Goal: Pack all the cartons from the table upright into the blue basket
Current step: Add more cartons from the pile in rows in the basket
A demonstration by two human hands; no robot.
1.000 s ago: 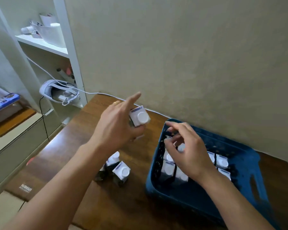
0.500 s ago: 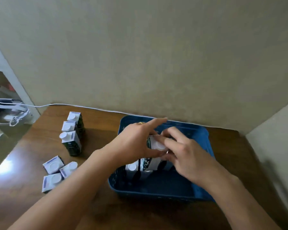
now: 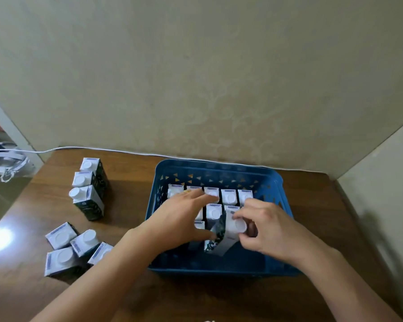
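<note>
head view: a tilted carton sits inside the blue basket, pinched at its cap by the right hand. the left hand lies open, fingers spread over upright cartons packed along the far wall. seven more cartons wait on the counter to the left.

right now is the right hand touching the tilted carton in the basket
Touching. The head view shows the right hand with fingers wrapped around the cap end of the tilted carton inside the blue basket.
</note>
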